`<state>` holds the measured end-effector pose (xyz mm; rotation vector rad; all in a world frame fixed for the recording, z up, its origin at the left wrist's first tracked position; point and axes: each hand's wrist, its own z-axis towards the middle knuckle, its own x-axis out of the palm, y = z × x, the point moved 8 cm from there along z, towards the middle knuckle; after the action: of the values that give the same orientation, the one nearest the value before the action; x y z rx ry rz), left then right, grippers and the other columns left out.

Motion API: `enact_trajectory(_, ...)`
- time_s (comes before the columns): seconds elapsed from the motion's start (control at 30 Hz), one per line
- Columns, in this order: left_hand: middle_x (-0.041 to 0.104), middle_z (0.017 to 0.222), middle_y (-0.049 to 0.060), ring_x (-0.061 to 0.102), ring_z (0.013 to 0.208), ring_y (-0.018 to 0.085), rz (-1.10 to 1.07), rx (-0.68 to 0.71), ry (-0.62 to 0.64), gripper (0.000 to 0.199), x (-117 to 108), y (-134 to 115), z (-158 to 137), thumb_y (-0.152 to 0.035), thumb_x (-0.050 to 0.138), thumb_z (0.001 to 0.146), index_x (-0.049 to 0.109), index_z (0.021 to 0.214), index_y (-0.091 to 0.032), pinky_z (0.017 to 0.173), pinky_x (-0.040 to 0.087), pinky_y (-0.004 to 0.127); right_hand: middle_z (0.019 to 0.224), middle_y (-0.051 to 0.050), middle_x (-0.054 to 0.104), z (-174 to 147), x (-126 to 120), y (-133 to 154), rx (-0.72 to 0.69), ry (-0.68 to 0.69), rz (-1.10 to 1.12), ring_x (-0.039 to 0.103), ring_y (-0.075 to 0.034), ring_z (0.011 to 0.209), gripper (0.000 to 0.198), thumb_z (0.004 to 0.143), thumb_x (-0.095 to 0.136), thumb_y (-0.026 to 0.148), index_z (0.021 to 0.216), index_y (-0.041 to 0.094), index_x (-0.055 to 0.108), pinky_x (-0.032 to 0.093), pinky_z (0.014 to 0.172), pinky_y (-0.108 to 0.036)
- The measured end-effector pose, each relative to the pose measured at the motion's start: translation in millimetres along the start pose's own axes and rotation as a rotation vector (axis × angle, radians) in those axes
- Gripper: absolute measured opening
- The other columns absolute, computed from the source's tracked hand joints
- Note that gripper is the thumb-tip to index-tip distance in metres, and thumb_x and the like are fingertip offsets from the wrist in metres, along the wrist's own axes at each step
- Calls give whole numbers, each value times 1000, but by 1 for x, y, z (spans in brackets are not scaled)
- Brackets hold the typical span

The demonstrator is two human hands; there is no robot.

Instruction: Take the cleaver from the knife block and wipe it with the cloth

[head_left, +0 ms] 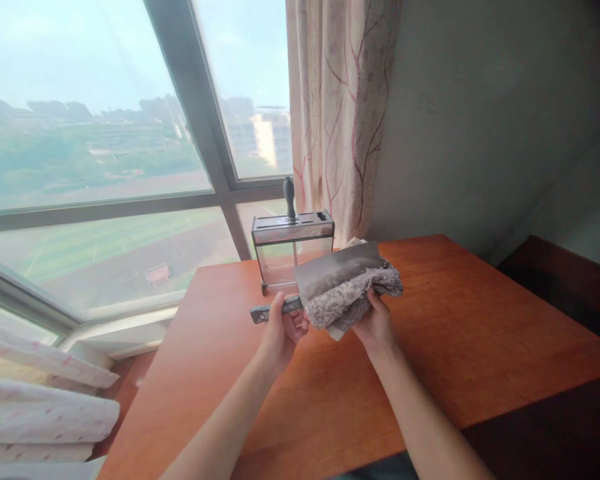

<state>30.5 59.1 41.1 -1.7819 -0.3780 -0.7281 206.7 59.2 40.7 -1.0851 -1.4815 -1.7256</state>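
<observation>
My left hand (284,330) grips the grey handle of a broad cleaver (336,269), its flat blade held up over the table. My right hand (376,325) holds a grey fluffy cloth (356,298) wrapped around the lower edge of the blade. Both hands hover above the orange-brown wooden table (480,320). Just behind them stands a steel and clear knife block (291,248) with one dark-handled knife (290,198) sticking up from a slot.
A large window (105,167) fills the left and back. A patterned curtain (340,113) hangs beside the grey wall at the back right. White folded fabric (40,407) lies low on the left. A dark bench (565,280) sits right of the table.
</observation>
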Motion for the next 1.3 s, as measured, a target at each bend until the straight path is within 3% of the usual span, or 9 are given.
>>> enact_trajectory(0.2,47,48,-1,42,45,8,265,10,-76,57,-7,28,-3,-68,46,79,49,57,-16,46,27,20,104,3,73,-1,-8,-6,8,-60,-2,61,-21,109,41,60,83,38,98,30,69,44,101,-40)
enact_trajectory(0.37,47,48,-1,39,44,9,283,54,-160,57,-18,18,0,-70,48,76,50,59,-16,44,26,21,108,2,72,-2,4,-23,111,15,-12,62,-20,107,43,62,83,39,100,28,68,48,96,-35)
enact_trajectory(0.5,48,47,-2,38,42,8,257,86,-235,53,-27,1,2,-68,53,74,52,62,-16,43,26,20,101,2,73,-1,4,-28,119,-9,-50,65,-19,100,36,61,83,27,95,27,69,51,91,-32)
enact_trajectory(0.7,36,41,-5,25,35,5,163,91,-74,52,-17,-12,7,-60,50,82,47,54,-16,37,16,19,99,2,74,4,-5,-15,68,-62,-66,65,-20,101,29,67,79,24,94,25,69,49,96,-36)
enact_trajectory(0.83,34,42,-6,24,35,4,46,13,-51,53,-13,-10,8,-63,51,80,46,55,-17,35,16,18,107,2,72,6,-3,3,-25,-43,-30,62,-19,109,32,68,78,30,98,27,68,43,103,-38)
enact_trajectory(0.97,30,42,-6,24,36,5,-7,-71,7,54,-3,2,4,-64,48,81,45,53,-17,36,18,19,111,3,71,3,5,5,-47,-1,-9,60,-19,111,34,65,80,31,97,29,68,41,105,-39)
enact_trajectory(1.1,37,43,-5,30,38,6,87,-125,52,53,8,24,-2,-66,47,79,47,59,-18,39,21,20,110,3,71,-1,8,-8,-15,1,-27,61,-21,109,38,61,82,30,96,29,68,43,102,-39)
enact_trajectory(1.3,51,49,-2,42,44,10,310,-44,-222,57,-10,28,-10,-74,55,69,52,64,-17,44,31,22,98,3,73,-7,4,-36,73,0,-100,65,-21,95,40,57,85,34,93,27,68,50,91,-38)
